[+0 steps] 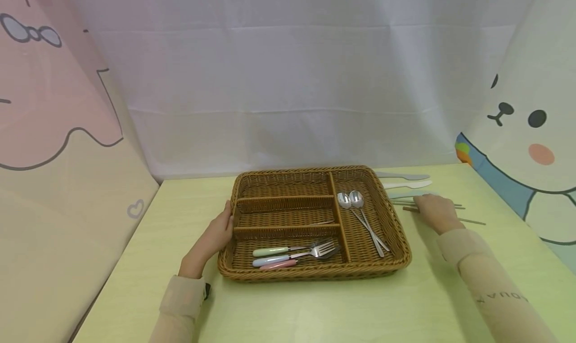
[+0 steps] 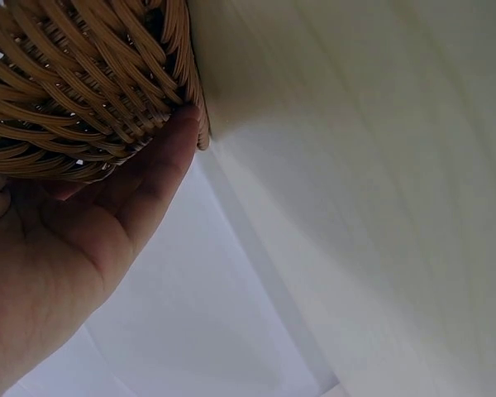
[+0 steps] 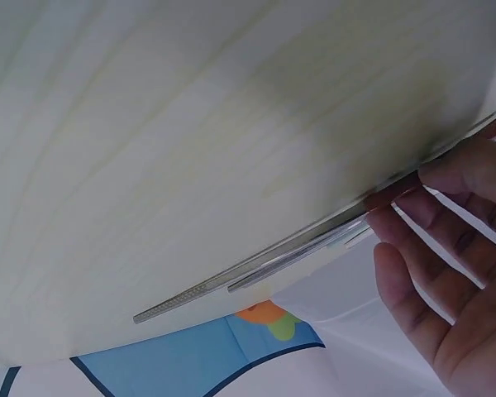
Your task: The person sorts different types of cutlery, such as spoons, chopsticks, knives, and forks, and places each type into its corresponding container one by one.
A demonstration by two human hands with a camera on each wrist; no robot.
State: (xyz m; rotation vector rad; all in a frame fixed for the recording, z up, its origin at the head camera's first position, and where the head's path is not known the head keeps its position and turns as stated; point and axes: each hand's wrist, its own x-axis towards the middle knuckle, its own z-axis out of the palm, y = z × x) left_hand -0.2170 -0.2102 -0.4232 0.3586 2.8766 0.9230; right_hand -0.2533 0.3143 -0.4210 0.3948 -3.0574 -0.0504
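A brown wicker cutlery basket (image 1: 281,275) stands on the table. My left hand (image 1: 220,233) rests against its left outer side; in the left wrist view its fingers lie nearly straight along the woven wall (image 2: 74,91). To the basket's right, my right hand (image 1: 434,212) pinches a thin metal chopstick (image 1: 472,221) with a brown end, low over the table. In the right wrist view, thumb and fingertips meet at that chopstick (image 3: 174,306). More thin metal chopsticks lie just behind it, partly hidden by the hand.
The basket's front compartment holds forks (image 1: 321,249) with green, blue and pink handles. Two crossed spoons (image 1: 357,199) lie in its right compartment. Behind the right hand lie a grey knife (image 1: 405,176), a white knife (image 1: 411,184) and a pale green knife (image 1: 402,195). A white curtain (image 1: 270,83) hangs behind.
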